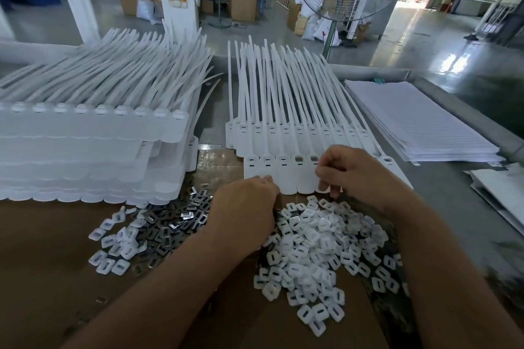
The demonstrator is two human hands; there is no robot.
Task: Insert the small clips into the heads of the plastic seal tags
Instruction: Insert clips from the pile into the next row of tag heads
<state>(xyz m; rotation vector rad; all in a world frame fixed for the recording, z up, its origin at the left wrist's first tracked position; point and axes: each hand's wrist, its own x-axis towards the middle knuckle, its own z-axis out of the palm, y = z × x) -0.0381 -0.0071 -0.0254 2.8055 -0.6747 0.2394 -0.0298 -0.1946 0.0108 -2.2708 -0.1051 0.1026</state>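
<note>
Left hand, right hand on tags

A joined strip of white plastic seal tags is laid flat, tails pointed away. Three heads at its left are seen filled, and the two beside them are open. Dark metal clips are heaped just below, left of a larger pile of white square caps.

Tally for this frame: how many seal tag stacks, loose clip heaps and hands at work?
Seal tag stacks: 2, left stack, centre stack
Loose clip heaps: 2, white heap, mostly metal heap
Hands: 2, left hand, right hand
Total: 6
</note>
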